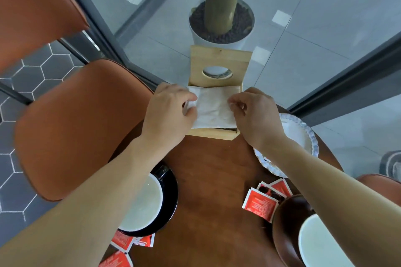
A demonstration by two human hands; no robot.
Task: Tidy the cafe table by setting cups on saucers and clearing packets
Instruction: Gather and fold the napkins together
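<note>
Nearest the camera, red packets (pixel 122 251) lie fanned at the near edge of the round wooden table (pixel 208 191), partly tucked under a black saucer (pixel 171 199) that carries a white cup (pixel 142 204) on the left side. On the right, a second white cup (pixel 321 245) sits on a brown saucer (pixel 286 221), and more red packets (pixel 263 200) lie touching that saucer's left rim. Between the two saucers the wood is bare, a clear lane running up the middle of the table. Farther on, at the far edge, stands a wooden napkin box (pixel 217 65) with its lid tilted up and a white napkin (pixel 213 110) lying across its opening. Both hands are there: the left hand (pixel 168 115) pinches the napkin's left edge with curled fingers, and the right hand (pixel 253 112) pinches its right edge between thumb and forefinger. A white scalloped plate (pixel 303 134) lies just right of the box, partly under the right forearm. Orange chairs (pixel 71 128) crowd the table's left side.
</note>
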